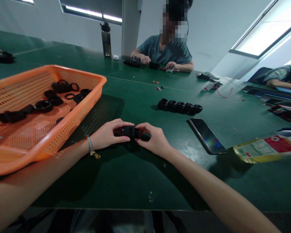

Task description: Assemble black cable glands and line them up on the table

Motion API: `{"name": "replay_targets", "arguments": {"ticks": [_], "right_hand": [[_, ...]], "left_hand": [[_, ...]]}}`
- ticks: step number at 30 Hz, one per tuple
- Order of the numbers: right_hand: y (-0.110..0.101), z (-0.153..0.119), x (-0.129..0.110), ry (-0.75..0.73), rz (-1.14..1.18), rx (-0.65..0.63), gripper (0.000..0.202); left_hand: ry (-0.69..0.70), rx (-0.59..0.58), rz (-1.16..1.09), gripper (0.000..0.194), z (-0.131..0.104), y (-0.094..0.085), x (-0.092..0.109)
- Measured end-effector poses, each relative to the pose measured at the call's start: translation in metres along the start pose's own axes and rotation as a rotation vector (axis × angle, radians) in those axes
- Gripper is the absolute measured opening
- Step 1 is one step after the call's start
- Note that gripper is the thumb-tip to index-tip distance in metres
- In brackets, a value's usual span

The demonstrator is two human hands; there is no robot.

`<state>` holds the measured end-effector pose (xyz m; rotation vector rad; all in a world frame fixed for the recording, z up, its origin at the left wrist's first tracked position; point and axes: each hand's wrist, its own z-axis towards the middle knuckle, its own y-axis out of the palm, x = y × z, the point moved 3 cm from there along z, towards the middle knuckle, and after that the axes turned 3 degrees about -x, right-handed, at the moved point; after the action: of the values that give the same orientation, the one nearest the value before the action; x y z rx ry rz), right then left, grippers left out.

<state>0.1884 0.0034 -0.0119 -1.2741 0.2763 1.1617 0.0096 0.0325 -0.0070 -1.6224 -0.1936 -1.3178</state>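
Between my two hands, just above the green table [116, 191], is a small black cylindrical plastic part [129, 131]. My left hand [113, 132] grips its left end between thumb and fingers. The fingertips of my right hand [153, 137] pinch its right end. Its exact kind does not show. Farther back to the right, several similar black ring-ended parts [181, 106] stand in a close row. An orange plastic basket [63, 136] on my left holds more loose black parts [44, 106], some with round openings.
A smartphone [207, 135] lies right of my hands, beside a bottle of yellow liquid [264, 148] on its side. Across the table a person [166, 53] handles dark items; a water bottle [106, 40] stands nearby. Another person [278, 77] sits at far right.
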Motion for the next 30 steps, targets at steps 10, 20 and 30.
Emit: {"name": "replay_targets", "arguments": {"ticks": [10, 20, 30], "right_hand": [[0.0003, -0.0001, 0.0005, 0.011, 0.014, -0.010, 0.030], [0.0004, 0.0004, -0.0013, 0.031, 0.001, -0.040, 0.028], [-0.0014, 0.0010, -0.0040, 0.049, -0.031, -0.069, 0.027]], "left_hand": [[0.018, -0.004, 0.042, 0.047, -0.0008, -0.0010, 0.0018], [-0.019, -0.015, 0.058, 0.049, -0.0003, -0.0019, 0.0021], [-0.018, 0.005, 0.023, 0.048, -0.0005, -0.0013, 0.0015]]}}
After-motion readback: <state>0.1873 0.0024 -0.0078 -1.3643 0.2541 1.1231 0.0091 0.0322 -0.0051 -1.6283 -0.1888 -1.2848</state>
